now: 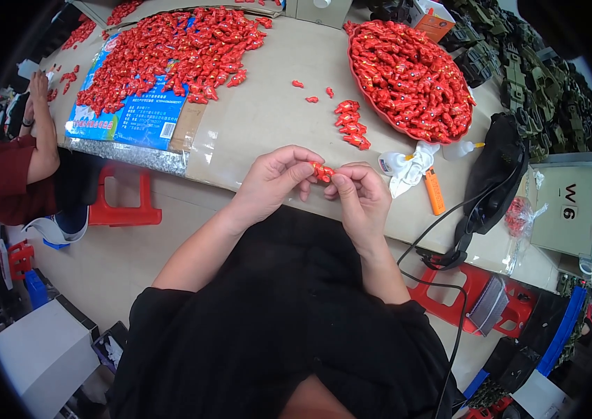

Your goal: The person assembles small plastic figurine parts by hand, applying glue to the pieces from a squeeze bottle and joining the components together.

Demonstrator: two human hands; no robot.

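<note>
Between my two hands, near the front edge of the table, is a small red toy figurine (pixel 322 172) with shiny gold-like marks. The thumb and fingers of my left hand (pixel 274 180) pinch one end of it. My right hand (pixel 364 199) grips the other end, its thumb and forefinger closed. Just beyond my hands, several similar red figurines (pixel 352 126) lie in a short column on the table. Farther off are 3 small loose red pieces (pixel 311 99). My fingers partly cover the held figurine.
A heaped red basin (pixel 378 114) stands at the far right. Right of my hands lie a white glue bottle (pixel 395 163), a white cloth (pixel 417 167), an orange cutter (pixel 434 191) and a black bag (pixel 495 174) with a cable. Left, figurines cover blue cardboard (pixel 139 124); another person (pixel 20 164) sits there.
</note>
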